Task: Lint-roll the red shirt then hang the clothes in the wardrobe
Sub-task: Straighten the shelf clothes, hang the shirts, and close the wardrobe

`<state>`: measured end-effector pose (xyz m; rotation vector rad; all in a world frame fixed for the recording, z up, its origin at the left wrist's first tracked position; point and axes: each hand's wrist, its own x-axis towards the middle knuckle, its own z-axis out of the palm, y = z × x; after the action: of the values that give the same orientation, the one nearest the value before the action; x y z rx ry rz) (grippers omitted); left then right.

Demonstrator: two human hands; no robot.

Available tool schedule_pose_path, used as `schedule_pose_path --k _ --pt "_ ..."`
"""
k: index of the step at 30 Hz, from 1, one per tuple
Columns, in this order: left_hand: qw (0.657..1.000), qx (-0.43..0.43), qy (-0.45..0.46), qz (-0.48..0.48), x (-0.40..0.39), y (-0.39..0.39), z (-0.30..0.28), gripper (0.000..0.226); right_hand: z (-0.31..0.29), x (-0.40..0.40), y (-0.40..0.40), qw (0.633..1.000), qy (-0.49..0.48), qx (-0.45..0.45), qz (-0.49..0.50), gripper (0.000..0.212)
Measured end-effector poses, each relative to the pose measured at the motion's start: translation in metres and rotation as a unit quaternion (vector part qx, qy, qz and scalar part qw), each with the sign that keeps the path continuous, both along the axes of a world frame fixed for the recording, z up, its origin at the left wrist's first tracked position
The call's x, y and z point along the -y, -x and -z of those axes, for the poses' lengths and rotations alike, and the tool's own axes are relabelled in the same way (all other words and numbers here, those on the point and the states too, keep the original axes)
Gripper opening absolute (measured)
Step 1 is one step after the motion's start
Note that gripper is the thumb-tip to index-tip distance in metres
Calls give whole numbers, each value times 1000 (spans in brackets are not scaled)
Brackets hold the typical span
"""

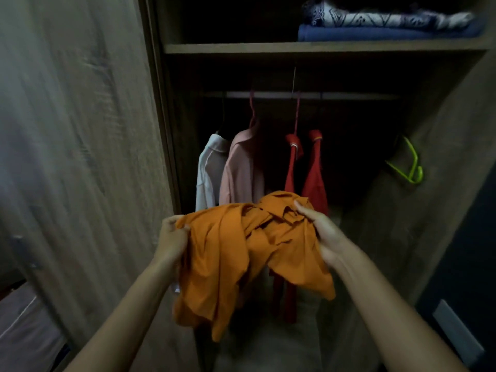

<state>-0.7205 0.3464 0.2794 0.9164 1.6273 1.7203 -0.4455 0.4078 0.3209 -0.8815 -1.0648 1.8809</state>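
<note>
I stand before the open wardrobe [322, 48] with a crumpled orange shirt [241, 259] held between both hands. My left hand [171, 240] grips its left edge. My right hand [322, 232] holds the bunched collar area on the right. The cloth hangs down loosely below my hands. On the rail [308, 95] behind hang a white shirt [209, 170], a pink shirt [241, 170] and a red shirt [314, 178] on hangers. No lint roller is in view.
A lime green hanger [408, 167] hangs on the right inner wall. Folded blue and patterned textiles [386, 25] lie on the top shelf. The wooden wardrobe door [80, 143] stands at my left. A bed edge [24, 318] shows at lower left.
</note>
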Motion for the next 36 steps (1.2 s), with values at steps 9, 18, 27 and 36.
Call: schedule_pose_path --k 9,18,27,36 --pt "888 -360 -65 278 -7 -66 -11 72 -4 12 16 994 -45 51 -90 28" --pt "888 -387 -49 245 -8 -37 -26 24 -22 3 -10 941 -245 234 -14 27" --pt "955 -239 -87 153 3 0 -56 32 -32 -28 -68 904 -262 303 149 28" --pt "946 -278 -56 158 -27 -62 -87 33 -27 5 -4 812 -374 448 -14 62"
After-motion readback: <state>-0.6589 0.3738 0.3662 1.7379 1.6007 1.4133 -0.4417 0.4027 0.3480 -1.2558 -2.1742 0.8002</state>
